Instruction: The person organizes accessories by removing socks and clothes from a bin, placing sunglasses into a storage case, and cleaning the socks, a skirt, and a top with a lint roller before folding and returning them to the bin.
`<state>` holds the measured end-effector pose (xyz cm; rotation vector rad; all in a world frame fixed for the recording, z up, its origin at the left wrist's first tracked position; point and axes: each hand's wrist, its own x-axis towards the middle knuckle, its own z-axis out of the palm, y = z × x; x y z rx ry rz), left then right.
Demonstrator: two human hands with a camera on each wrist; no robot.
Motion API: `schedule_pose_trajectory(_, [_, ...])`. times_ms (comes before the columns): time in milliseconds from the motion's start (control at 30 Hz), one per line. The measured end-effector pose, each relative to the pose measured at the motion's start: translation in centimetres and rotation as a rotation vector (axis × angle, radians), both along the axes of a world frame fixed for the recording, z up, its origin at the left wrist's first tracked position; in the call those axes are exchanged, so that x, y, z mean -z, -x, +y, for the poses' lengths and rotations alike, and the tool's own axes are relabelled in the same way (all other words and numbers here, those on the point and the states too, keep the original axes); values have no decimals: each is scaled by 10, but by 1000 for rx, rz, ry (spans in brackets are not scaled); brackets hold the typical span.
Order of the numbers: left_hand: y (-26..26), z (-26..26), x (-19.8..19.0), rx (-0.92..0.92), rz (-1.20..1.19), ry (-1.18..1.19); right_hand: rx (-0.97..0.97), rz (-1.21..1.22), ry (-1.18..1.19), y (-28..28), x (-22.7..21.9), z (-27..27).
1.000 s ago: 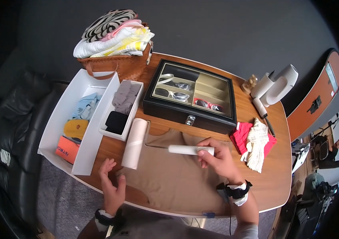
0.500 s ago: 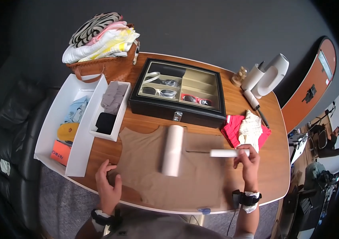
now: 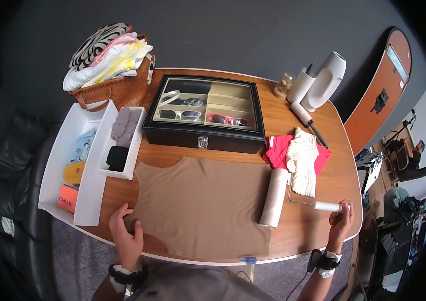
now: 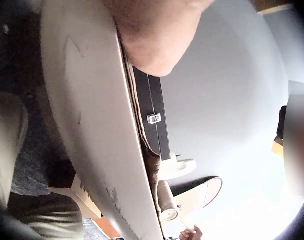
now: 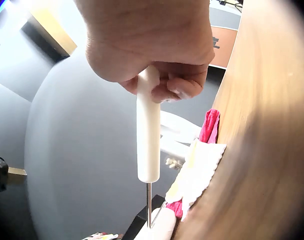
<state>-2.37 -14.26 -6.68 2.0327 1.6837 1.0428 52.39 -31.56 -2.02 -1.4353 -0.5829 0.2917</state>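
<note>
My right hand (image 3: 341, 224) grips the white handle of a lint roller (image 3: 273, 198), its wide pale roll lying at the right edge of a brown sleeveless top (image 3: 203, 205). In the right wrist view, curled fingers (image 5: 179, 90) wrap the end of the handle (image 5: 149, 135), with the metal rod running down to the roll. The top is spread flat on the wooden table. At its left end is my left hand (image 3: 127, 236), thumb and fingers apart, fingertips right at the fabric's edge. The left wrist view shows the roll (image 4: 167, 200) end-on, beyond the brown fabric.
Behind the top stands a black glasses case (image 3: 203, 113). White boxes (image 3: 90, 200) with folded clothes are at left, near a brown bag (image 3: 123, 90) piled with textiles. Red and cream garments (image 3: 302, 160), a smaller lint roller (image 3: 307, 120) and a white vase (image 3: 327, 80) are at right.
My right hand has swept the lint roller from the left part of the top across to its right edge. The left hand stays at the top's left end. The head view has shifted.
</note>
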Motion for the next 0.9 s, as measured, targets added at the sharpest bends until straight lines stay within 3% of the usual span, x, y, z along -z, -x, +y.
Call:
schedule_pose_trajectory(167, [4, 0, 4, -19, -137, -1, -15, 25, -60, 9, -2, -4])
schedule_pose_trajectory(367, [12, -5, 6, -26, -421, 57, -51, 75, 46, 28, 7, 8])
schedule_pose_trajectory(633, [9, -3, 4, -7, -583, 64, -319, 74, 88, 89, -6, 59])
schedule_pose_trajectory(900, [15, -7, 2, -58, -563, -12, -838, 107, 364, 166, -23, 118])
